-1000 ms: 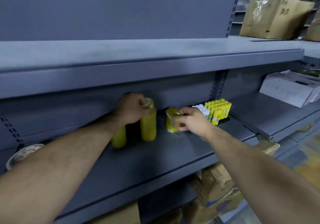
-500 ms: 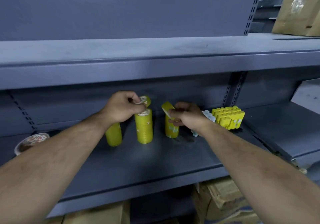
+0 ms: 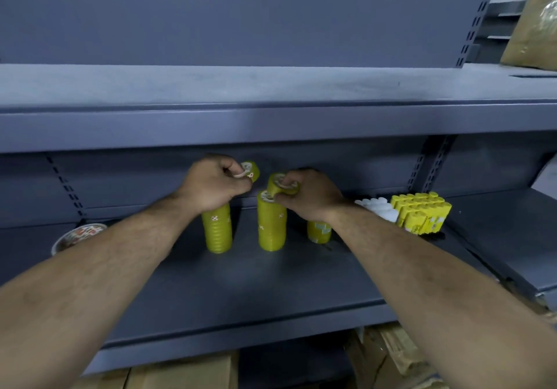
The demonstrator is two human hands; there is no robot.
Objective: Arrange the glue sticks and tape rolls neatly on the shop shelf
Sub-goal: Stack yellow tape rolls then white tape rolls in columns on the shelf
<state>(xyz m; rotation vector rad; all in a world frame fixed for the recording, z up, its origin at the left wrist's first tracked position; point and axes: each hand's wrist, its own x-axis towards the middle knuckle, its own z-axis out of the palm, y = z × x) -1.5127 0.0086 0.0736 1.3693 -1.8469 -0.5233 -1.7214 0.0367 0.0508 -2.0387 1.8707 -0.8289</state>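
Shelf bay, middle level. Left hand point(image 3: 217, 185) has its fingers curled, pinching a small tape roll point(image 3: 250, 170) raised above the left stack point(image 3: 217, 229) of yellow-green rolls. Right hand point(image 3: 312, 197) pinches a tilted tape roll point(image 3: 278, 184) by its rim, lower edge touching the top of the middle stack point(image 3: 271, 224). A short stack point(image 3: 319, 232) stands just beside it, partly behind the right wrist. All three stacks stand upright on the shelf point(image 3: 256, 286), towards its back. Glue sticks sit further right: a white-capped group point(image 3: 380, 208) touching a yellow pack point(image 3: 422, 214). Handling, as a judgement: the rolls look light, stiff rings with smooth, probably slick sides. Best held across the rim between thumb and finger, or with a fingertip hooked in the core. The tall, narrow stacks look likely to topple under a sideways knock, so each roll should go down flat and centred. The glue sticks look light and rigid and seem bundled, so they are easiest shifted as a block by its sides. Writing: small white marks on the rolls and pale print on the yellow pack and short stack, all too small to read; no brand made out. A printed bowl point(image 3: 79, 234) sits at far left, cardboard boxes point(image 3: 180, 373) below the shelf.
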